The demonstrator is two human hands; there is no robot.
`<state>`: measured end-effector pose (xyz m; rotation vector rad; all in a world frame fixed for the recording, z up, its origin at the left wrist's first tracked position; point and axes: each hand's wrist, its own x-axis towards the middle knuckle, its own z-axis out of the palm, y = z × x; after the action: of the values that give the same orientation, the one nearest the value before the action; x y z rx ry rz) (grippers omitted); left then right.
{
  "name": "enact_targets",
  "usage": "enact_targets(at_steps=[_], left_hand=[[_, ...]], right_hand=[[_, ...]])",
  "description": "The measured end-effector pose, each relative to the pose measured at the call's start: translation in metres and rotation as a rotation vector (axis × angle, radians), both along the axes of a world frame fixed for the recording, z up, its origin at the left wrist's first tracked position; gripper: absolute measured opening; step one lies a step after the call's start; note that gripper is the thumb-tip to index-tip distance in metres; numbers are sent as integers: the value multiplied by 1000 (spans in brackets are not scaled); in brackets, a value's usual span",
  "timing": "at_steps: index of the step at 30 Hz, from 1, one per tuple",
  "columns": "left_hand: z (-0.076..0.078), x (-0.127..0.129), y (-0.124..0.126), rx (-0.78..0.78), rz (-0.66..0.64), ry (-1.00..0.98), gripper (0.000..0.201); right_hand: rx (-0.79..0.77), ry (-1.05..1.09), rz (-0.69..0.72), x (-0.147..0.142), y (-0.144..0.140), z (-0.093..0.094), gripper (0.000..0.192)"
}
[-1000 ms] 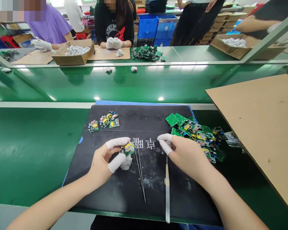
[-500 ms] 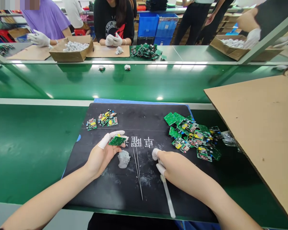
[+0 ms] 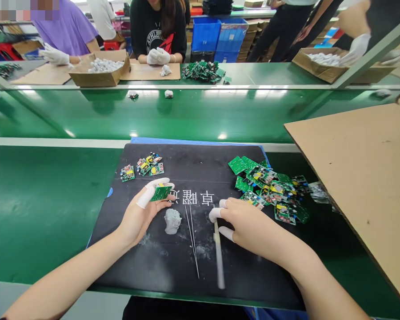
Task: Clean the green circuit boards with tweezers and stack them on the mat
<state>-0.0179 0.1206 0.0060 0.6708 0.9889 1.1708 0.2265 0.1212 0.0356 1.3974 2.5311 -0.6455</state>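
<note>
My left hand [image 3: 146,209], with white finger cots on, is closed on a small green circuit board [image 3: 161,193], holding it above the black mat. A lump of grey-white putty [image 3: 172,221] lies just below that hand. To its right is a pair of thin metal tweezers [image 3: 192,242], points toward me. My right hand [image 3: 233,220], also in finger cots, has its thumb and fingers apart. Its fingertips are over the top end of a long, flat, pale spatula-like tool [image 3: 219,258], whose lower part is blurred.
A heap of circuit boards [image 3: 270,186] covers the mat's right side; several more boards [image 3: 150,164] lie at its upper left. A cardboard sheet [image 3: 360,169] juts in from the right. Beyond runs a green conveyor [image 3: 200,113] with small putty-topped boards. Gloved co-workers are across it.
My right hand has loosened from the flat tool, its fingers spreading. The tool has swung left, closer to the tweezers. The board in my left hand has tilted slightly. Pieces on the conveyor moved left.
</note>
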Motion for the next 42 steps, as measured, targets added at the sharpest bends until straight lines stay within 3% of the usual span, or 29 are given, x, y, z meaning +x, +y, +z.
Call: enact_targets(at_steps=[3,13,18,23,30,35,39,42], left_hand=[[1,1,-1,-11,5,18,33],[1,-1,-1,-68,15,61,42],[2,-4,-3,-34,-37,48,46],[5,-4,-4,-36,-88,1,45],[4,-5,0,-72,-83,-55,39],[3,-5,-1,-73,-103,-45,41],[4,-5,-1,-93,-102,-33,43],[6,-4,-2,-60,-112,-1,44]], right_hand=[[66,4,2,-1,1,-2,6],[456,30,211,-12,-14,-18,14],[426,51,287,-18,-15,-23,22],[497,83,311,-20,-13,-24,25],[629,108,306,-17,-11,-21,15],[624,139,366,-17,-6,-26,10],[624,238,390,-15,1,-26,17],[564,445,333,-16,1,-23,22]])
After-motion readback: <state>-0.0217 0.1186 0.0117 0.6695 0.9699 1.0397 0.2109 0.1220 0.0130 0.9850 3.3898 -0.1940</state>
